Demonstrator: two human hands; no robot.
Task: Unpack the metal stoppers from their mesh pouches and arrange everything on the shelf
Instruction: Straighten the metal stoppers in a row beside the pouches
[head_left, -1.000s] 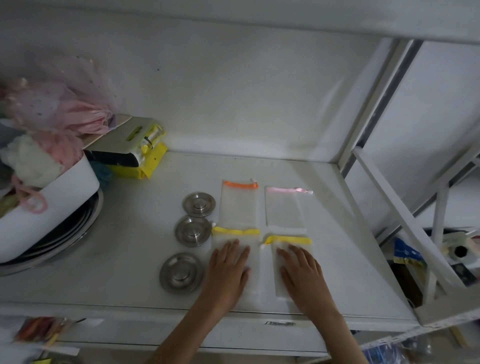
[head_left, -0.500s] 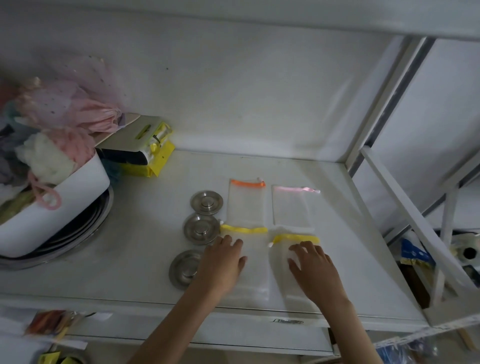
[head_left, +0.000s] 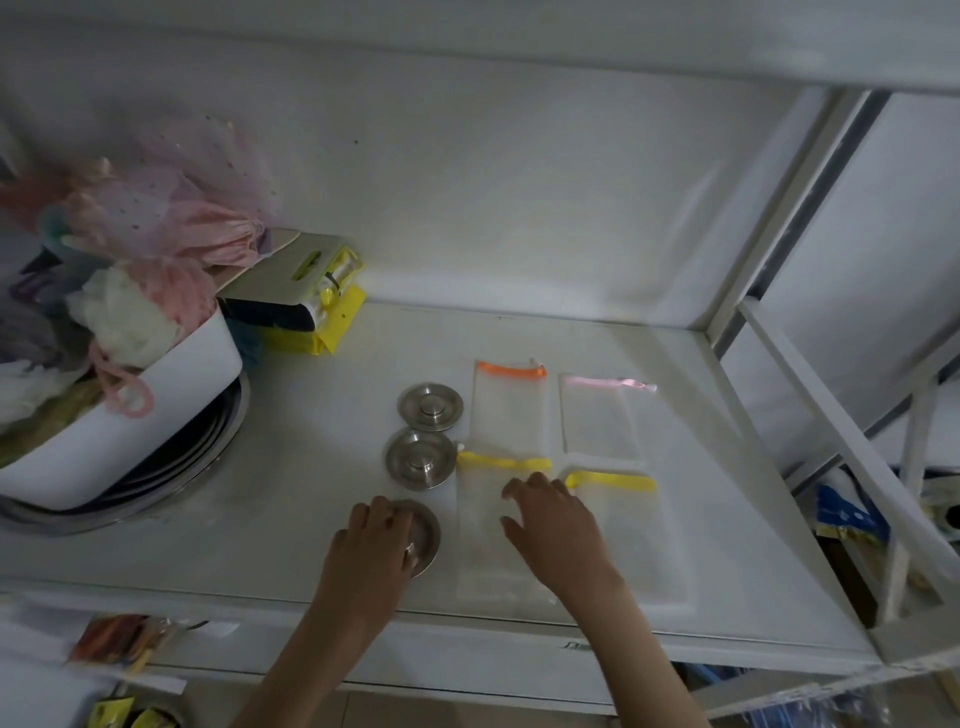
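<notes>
Resting at lower centre of the shelf (head_left: 322, 415), the left hand (head_left: 371, 551) covers the nearest metal stopper (head_left: 423, 538), grip unclear; right of it, the right hand (head_left: 558, 530) lies open on a yellow-trimmed mesh pouch (head_left: 493, 535).
</notes>
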